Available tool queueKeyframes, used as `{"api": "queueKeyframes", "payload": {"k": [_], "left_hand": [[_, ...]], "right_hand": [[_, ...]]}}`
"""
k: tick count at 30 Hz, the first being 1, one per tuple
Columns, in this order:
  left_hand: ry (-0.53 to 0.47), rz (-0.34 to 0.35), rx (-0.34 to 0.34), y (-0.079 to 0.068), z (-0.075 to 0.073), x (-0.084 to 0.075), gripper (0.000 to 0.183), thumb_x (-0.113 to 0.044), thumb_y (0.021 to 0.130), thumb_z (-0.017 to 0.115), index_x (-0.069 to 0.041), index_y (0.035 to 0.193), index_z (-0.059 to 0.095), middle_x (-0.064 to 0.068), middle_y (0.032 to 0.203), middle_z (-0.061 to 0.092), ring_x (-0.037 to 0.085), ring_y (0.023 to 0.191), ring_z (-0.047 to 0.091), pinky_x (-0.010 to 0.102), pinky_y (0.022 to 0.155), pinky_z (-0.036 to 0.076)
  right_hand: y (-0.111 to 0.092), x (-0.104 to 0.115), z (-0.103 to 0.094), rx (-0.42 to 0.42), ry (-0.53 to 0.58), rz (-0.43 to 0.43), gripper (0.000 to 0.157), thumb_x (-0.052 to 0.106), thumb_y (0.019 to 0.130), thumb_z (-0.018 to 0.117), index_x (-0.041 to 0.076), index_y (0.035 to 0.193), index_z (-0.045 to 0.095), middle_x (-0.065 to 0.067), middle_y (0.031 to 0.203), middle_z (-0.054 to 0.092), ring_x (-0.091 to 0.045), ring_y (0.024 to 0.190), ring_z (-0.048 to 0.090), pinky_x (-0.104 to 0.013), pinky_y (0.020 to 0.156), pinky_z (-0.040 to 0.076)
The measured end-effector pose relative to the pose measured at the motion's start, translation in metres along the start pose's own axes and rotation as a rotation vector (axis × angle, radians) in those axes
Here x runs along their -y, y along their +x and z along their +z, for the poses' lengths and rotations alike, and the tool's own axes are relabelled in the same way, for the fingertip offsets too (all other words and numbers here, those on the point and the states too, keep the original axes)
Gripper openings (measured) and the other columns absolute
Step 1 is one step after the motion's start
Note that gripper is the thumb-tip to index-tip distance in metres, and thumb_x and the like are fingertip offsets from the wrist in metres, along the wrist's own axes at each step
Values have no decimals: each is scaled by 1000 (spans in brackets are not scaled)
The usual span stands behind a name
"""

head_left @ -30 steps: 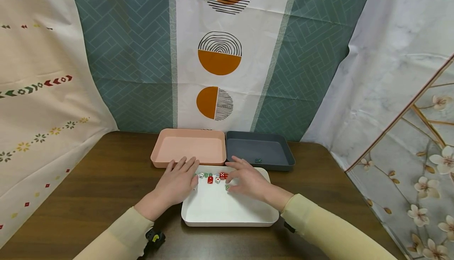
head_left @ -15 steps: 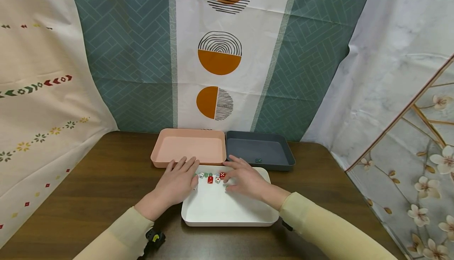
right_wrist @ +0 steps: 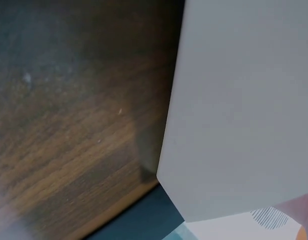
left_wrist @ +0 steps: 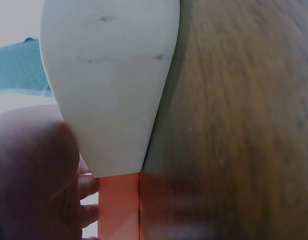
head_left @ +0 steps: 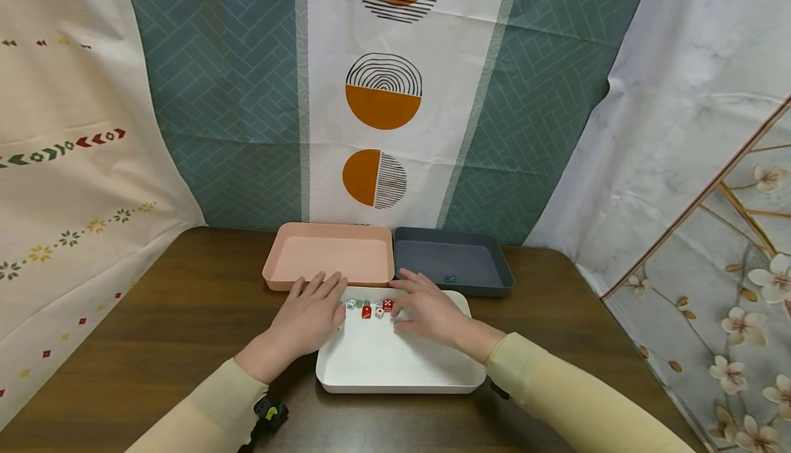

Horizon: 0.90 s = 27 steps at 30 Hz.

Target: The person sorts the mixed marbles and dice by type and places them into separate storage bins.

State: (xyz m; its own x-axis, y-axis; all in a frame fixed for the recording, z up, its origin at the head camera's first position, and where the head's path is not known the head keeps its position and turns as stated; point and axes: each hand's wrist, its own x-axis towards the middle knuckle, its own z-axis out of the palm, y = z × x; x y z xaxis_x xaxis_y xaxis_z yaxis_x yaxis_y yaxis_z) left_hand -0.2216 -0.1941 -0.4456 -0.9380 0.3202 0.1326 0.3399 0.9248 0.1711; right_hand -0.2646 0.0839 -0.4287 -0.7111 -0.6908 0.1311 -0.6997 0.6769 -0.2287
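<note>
Pale yellow sleeves (head_left: 210, 401): I'm watching from afar as both are reaching in over the brown table (head_left: 204, 343).
White tray (head_left: 395, 370): it is lying nearest of the three, with the hands working across its two sides.
Left hand (head_left: 309, 316): it is resting straight-fingered over the tray's left rim, gripping nothing that I'm seeing, and it is keeping its place of a second ago.
Right hand (head_left: 429, 309): it is reaching in over the right side, fingers bending loosely, thumb and index finger standing slightly apart; whether it is holding anything, I can't tell (my right wrist view is showing mostly tray wall).
Green die at the thumb: a second ago it was showing beside the right thumb, and now it is hiding from every view. I'm judging that the hand is either covering it or holding it, so I'm not yet counting it as picked up.
Small dice (head_left: 367, 312): red, white and green ones are sitting near the white tray's far edge, between the two hands.
Pink tray (head_left: 334, 250): it is standing behind, on the left.
Slate tray (head_left: 445, 250): it is standing beside the pink one, with two dark greenish pieces (head_left: 453, 279) lying near its front wall.
Patterned cloth (head_left: 247, 96): it is hanging behind everything.
</note>
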Motion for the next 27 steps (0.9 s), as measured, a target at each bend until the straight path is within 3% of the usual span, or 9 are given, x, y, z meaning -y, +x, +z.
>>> {"api": "queueKeyframes", "payload": {"k": [27], "left_hand": [[2, -10, 20, 0, -1, 0, 62, -36, 117, 49, -3, 169, 42, 17, 177, 35, 44, 165, 27, 69, 131, 16]], "right_hand": [[-2, -1, 3, 2, -6, 35, 12, 18, 92, 93, 22, 90, 81, -14, 161, 58, -37, 165, 29, -59, 134, 20]]}}
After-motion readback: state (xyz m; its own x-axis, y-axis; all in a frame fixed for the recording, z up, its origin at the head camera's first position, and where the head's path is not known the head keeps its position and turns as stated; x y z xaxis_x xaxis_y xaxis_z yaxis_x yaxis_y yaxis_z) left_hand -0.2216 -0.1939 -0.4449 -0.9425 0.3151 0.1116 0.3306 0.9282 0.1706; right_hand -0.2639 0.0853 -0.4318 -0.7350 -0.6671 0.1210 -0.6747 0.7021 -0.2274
